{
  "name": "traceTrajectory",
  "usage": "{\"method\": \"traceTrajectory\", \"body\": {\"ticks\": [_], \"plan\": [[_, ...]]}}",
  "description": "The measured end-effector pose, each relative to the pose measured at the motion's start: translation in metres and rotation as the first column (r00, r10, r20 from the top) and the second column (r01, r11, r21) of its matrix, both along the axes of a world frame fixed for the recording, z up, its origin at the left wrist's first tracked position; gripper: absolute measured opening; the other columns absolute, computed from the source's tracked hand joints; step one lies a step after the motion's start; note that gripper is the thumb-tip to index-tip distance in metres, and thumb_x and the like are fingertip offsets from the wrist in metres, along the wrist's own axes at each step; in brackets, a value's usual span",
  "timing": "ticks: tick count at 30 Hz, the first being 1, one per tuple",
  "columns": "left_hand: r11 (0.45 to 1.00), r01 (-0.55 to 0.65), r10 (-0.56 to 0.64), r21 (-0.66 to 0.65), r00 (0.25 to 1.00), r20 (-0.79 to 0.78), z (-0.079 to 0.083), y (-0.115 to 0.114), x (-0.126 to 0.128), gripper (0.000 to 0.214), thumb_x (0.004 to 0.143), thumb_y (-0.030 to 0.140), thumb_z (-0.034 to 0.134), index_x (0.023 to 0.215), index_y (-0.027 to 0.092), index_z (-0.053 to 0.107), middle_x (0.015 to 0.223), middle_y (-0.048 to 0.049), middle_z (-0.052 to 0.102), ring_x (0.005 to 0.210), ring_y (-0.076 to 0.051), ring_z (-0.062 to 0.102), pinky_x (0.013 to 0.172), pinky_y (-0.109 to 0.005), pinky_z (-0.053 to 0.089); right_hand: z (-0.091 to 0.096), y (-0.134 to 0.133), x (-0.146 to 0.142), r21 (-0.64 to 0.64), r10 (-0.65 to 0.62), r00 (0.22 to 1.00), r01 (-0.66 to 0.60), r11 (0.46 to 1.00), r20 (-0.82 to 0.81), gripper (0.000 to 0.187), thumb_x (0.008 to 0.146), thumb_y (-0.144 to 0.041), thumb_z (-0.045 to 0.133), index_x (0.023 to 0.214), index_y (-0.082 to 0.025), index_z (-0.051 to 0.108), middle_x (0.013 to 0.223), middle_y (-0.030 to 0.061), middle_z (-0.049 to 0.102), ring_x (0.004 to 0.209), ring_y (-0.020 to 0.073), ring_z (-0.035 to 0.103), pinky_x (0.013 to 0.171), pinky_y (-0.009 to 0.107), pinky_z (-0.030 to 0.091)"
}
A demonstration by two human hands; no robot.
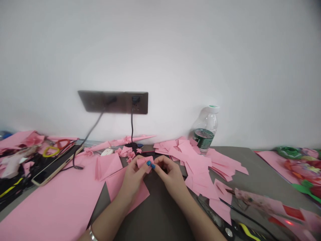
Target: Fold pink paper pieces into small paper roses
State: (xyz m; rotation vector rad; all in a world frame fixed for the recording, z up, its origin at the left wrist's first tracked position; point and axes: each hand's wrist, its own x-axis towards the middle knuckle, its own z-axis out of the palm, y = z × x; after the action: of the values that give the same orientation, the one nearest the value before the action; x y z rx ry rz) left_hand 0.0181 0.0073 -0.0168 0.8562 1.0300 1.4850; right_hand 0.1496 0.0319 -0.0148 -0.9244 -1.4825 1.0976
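Observation:
Between my two hands is a small curled piece of pink paper (143,161), held above the grey table. My left hand (134,175) grips it from the left, thumb pressed on its front. On the other side, my right hand (169,170) is closed with its thumb tip at the paper's right edge; its other fingers are curled and partly hidden. Under my left wrist lies a square pink sheet (140,195). Folded pink paper (109,166) rests just left of my left hand, with small crumpled pink pieces (126,152) behind it.
Many cut pink pieces (198,164) spread to the right, near a clear bottle (207,129). A phone (56,164), scissors (51,151) and a large pink sheet (57,201) lie left. A pink glue-gun-like tool (265,202) with a red light sits front right. Cables run from the wall socket (136,103).

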Motion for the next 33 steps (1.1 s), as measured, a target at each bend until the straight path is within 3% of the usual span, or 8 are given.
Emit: {"method": "traceTrajectory", "body": {"ticks": [4, 10, 16, 22, 33], "plan": [[0.999, 0.033, -0.033, -0.004, 0.999, 0.007, 0.0026, -0.0005, 0.0003, 0.021, 0.076, 0.034, 0.075, 0.075, 0.018, 0.062, 0.073, 0.0024, 0.056, 0.070, -0.011, 0.051, 0.070, -0.022, 0.045, -0.0012, 0.0001, 0.0007, -0.008, 0.000, 1.000, 0.000, 1.000, 0.002, 0.014, 0.083, -0.031, 0.061, 0.077, -0.018, 0.064, 0.070, 0.0013, 0.064, 0.064, 0.0157, 0.056, 0.061, 0.026, 0.043], [0.999, 0.049, -0.047, 0.010, 0.993, -0.109, 0.0005, -0.0018, -0.0022, 0.021, 0.079, 0.032, 0.072, 0.096, 0.020, 0.070, 0.098, -0.0047, 0.065, 0.096, -0.020, 0.059, 0.081, -0.027, 0.046, 0.0007, -0.0009, 0.0012, 0.015, 0.015, 1.000, -0.015, 1.000, 0.019, 0.017, 0.088, -0.031, 0.055, 0.079, -0.018, 0.062, 0.071, 0.0008, 0.061, 0.064, 0.0148, 0.054, 0.060, 0.025, 0.043], [0.998, 0.029, -0.017, 0.054, 0.976, -0.218, -0.0022, -0.0003, -0.0044, 0.018, 0.081, 0.036, 0.070, 0.080, 0.019, 0.067, 0.078, 0.0007, 0.060, 0.078, -0.015, 0.054, 0.071, -0.022, 0.041, 0.0027, -0.0026, -0.0002, 0.040, 0.040, 0.996, -0.043, 0.998, 0.076, 0.016, 0.087, -0.029, 0.053, 0.079, -0.017, 0.059, 0.070, 0.0007, 0.057, 0.064, 0.0146, 0.052, 0.060, 0.025, 0.041], [0.998, 0.017, -0.003, 0.066, 0.979, -0.205, -0.0040, 0.0007, -0.0054, 0.026, 0.081, 0.034, 0.070, 0.067, 0.018, 0.055, 0.066, 0.0051, 0.047, 0.065, -0.011, 0.042, 0.063, -0.020, 0.034, 0.0036, -0.0038, -0.0009, 0.017, 0.075, 0.992, -0.077, 0.997, 0.104, 0.017, 0.088, -0.030, 0.052, 0.078, -0.017, 0.058, 0.068, 0.0003, 0.054, 0.063, 0.0143, 0.049, 0.060, 0.025, 0.039], [0.998, -0.020, 0.031, 0.057, 0.978, -0.205, 0.0014, -0.0002, -0.0062, 0.011, 0.077, 0.026, 0.070, 0.072, 0.018, 0.065, 0.074, 0.0014, 0.058, 0.074, -0.014, 0.051, 0.069, -0.023, 0.038, 0.0054, -0.0066, -0.0018, -0.006, 0.135, 0.989, -0.135, 0.991, 0.063, 0.018, 0.088, -0.032, 0.053, 0.077, -0.018, 0.053, 0.070, -0.0011, 0.049, 0.065, 0.0138, 0.045, 0.061, 0.026, 0.037]]}}
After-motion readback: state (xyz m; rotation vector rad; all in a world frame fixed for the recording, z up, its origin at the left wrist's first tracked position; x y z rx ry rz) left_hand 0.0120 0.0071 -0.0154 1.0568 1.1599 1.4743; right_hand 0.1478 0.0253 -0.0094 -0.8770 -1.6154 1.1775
